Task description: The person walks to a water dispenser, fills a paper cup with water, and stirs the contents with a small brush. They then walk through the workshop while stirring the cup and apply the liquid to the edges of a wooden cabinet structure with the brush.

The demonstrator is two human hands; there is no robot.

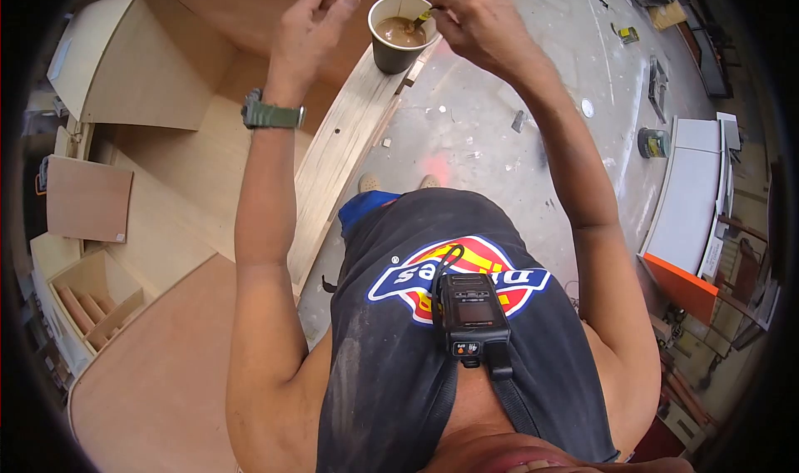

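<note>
A paper cup (398, 55) with a dark outside and brown liquid in it stands upright on a pale wooden plank (345, 140). Inside its right edge leans a small utensil (423, 17), marked yellow and black, that dips toward the liquid. My right hand (484, 25) pinches the upper end of this utensil at the rim. On the cup's other side, my left hand (315, 25) is raised with thumb and fingers apart, holding nothing and not touching the cup. A green-strapped watch circles my left wrist.
Plywood panels and a box-like wooden structure (158, 57) fill the left side. Grey floor (491, 153) with paint marks and scraps lies to the right. Beyond are a can (653, 143), a white-topped surface (695, 190) and an orange panel (678, 288). A device hangs on my chest.
</note>
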